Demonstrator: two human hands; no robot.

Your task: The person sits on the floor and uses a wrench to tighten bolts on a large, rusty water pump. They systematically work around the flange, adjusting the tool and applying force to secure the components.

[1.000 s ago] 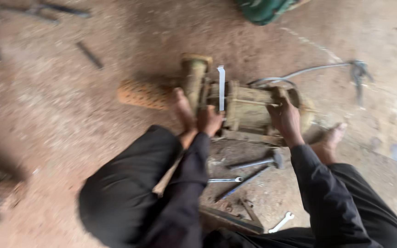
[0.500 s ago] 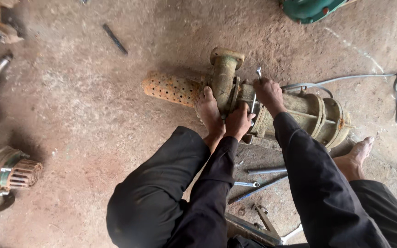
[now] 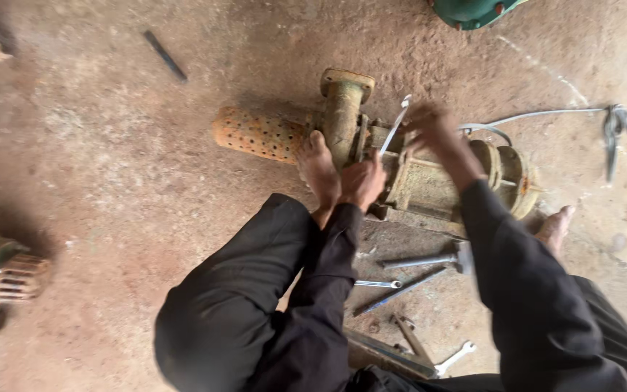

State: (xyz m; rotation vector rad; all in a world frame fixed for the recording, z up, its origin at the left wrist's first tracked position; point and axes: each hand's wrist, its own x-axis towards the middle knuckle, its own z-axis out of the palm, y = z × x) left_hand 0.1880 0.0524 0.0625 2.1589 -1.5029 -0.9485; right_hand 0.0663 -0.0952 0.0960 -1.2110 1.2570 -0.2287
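Rusty pump (image 3: 429, 174) lying on dirt floor (image 3: 110, 160), still assembled. Right hand (image 3: 433, 127) closed around wrench (image 3: 395, 131) atop pump; left hand (image 3: 362, 181) gripping pump body, bare foot (image 3: 318, 170) beside. Hammer (image 3: 429, 259) just below pump.

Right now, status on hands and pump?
Left hand gripping the pump body. Right hand on the spanner at the flange. Hammer and loose spanners on the floor close by.
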